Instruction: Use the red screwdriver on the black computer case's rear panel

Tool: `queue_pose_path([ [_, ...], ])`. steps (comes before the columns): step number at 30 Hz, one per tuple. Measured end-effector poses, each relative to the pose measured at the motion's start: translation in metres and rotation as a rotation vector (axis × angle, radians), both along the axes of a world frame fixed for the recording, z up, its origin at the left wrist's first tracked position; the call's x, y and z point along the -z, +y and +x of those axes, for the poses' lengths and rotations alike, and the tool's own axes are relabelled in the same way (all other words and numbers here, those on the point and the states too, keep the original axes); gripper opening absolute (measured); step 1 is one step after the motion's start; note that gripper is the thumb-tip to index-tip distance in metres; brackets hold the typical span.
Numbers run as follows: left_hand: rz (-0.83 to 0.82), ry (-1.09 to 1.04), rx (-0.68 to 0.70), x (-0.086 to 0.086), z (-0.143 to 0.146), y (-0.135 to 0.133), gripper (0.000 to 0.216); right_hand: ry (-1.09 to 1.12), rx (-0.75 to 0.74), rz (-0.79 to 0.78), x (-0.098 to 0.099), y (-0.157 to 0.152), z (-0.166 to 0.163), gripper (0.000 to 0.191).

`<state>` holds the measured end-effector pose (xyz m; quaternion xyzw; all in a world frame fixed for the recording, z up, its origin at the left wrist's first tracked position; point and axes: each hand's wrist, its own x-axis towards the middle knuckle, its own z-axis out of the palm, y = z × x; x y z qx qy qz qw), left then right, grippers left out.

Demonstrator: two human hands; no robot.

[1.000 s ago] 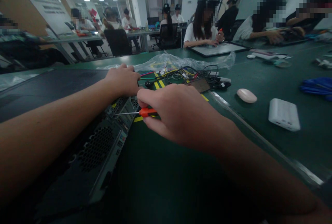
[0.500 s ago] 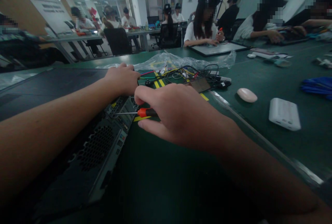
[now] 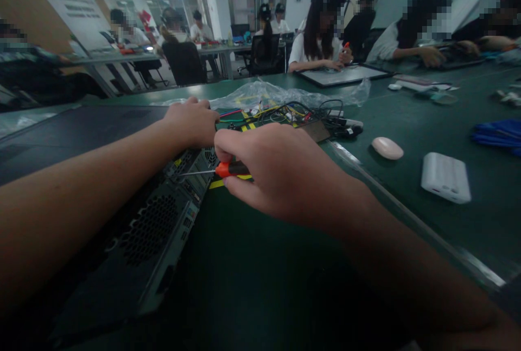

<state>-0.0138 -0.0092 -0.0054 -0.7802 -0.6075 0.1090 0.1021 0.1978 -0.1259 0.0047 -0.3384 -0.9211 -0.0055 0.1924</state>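
Note:
A black computer case lies flat on the green table, its rear panel with vents and ports facing me. My left hand rests on the case's far corner, fingers curled over its edge. My right hand is closed round a screwdriver with an orange and black handle. Its thin metal shaft points left, and the tip touches the rear panel near the small fan grille.
Behind my hands lie a tangle of cables and a clear plastic bag. A pink oval object, a white box and blue cloth sit to the right. Several other people work at the table's far side and at tables beyond.
My right hand has crept slightly up and left with the screwdriver, its fingers shifting on the handle. My left hand has stayed on the case.

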Motion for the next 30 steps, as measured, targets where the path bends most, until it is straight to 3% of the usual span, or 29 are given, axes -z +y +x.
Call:
queue_pose_path([
  [30,-0.002,0.055,-0.013,-0.0047,0.0063,-0.0073,0.065,-0.023,0.036,-0.026,-0.0028,0.0002,0.0000,0.030],
])
